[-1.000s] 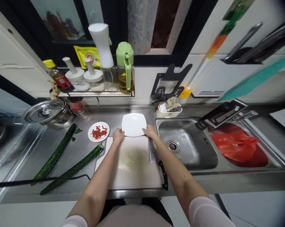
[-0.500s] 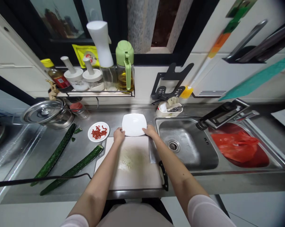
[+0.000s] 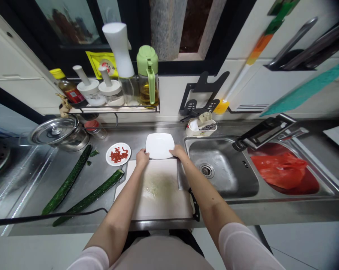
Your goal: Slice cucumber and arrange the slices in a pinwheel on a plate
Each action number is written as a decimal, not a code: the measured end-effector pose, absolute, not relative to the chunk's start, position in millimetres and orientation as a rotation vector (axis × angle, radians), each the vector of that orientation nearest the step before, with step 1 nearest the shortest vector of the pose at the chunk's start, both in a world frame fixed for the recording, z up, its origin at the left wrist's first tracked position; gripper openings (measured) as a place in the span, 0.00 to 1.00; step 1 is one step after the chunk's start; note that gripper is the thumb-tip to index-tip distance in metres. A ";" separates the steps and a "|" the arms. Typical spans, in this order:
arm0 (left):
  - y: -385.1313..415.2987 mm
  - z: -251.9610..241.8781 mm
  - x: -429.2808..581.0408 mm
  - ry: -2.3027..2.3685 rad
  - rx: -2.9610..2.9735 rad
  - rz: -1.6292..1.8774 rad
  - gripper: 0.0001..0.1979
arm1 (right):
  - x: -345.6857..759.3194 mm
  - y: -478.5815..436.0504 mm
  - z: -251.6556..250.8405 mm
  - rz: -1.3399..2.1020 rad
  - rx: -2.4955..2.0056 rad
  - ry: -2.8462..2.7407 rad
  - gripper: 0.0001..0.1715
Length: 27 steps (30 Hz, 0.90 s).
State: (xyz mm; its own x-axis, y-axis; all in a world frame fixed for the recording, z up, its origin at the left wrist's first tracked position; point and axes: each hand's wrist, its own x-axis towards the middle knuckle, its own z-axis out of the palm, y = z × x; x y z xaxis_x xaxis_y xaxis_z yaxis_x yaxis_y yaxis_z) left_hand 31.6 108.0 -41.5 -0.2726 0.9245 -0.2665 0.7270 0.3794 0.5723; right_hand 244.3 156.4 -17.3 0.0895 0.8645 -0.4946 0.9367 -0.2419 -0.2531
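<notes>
A white square plate [image 3: 160, 145] with rounded corners lies at the far edge of the white cutting board [image 3: 163, 202]. My left hand [image 3: 142, 158] is closed on the plate's left near corner. At the right near corner, my right hand [image 3: 178, 150] grips the rim. The board bears a wet, pale green smear. A knife with a black handle [image 3: 196, 208] rests along the board's right side. To the left stands a small white plate [image 3: 108, 154] with chopped red pieces [image 3: 118, 154]. Two long cucumbers [image 3: 70, 180] [image 3: 94, 197] lie on the steel counter, with small cut ends beside one.
A lidded steel pot [image 3: 70, 138] stands at the back left, below a rack of seasoning jars and an oil bottle [image 3: 148, 78]. On the right is a sink [image 3: 228, 176] with a red plastic bag [image 3: 281, 170] in its second basin. A black cable [image 3: 45, 217] crosses the counter's left front.
The camera view has shifted slightly. Both hands keep their hold on the square plate, and it stays in nearly the same place.
</notes>
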 end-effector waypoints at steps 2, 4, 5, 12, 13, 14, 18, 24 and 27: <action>107.7 -42.0 31.7 2.065 1.406 0.475 0.16 | 243.8 155.6 -13.2 -0.862 2.220 1.826 0.29; 107.0 -42.0 31.4 2.045 1.393 0.494 0.16 | 244.3 153.1 -8.3 -0.865 2.219 1.805 0.29; 106.3 -41.6 31.1 2.039 1.387 0.503 0.17 | 245.1 151.0 -5.6 -0.862 2.228 1.799 0.29; 83.8 -28.6 25.5 2.105 1.388 0.810 0.21 | 260.3 117.6 9.5 -0.716 2.510 1.985 0.33; 76.7 -26.5 25.0 2.093 1.391 0.874 0.21 | 263.8 109.1 10.7 -0.688 2.539 2.021 0.30; 68.8 -24.6 24.7 2.074 1.398 0.931 0.20 | 267.6 99.5 11.6 -0.672 2.554 2.049 0.27; 33.0 -17.5 19.9 2.001 1.435 1.085 0.19 | 284.5 53.3 12.0 -0.699 2.519 2.090 0.18; -13.5 2.2 -24.2 2.090 1.598 0.940 0.17 | 306.0 -9.5 14.3 -0.708 2.363 2.139 0.12; -31.2 12.4 -58.2 2.218 1.648 0.791 0.16 | 314.5 -27.7 18.5 -0.736 2.269 2.128 0.12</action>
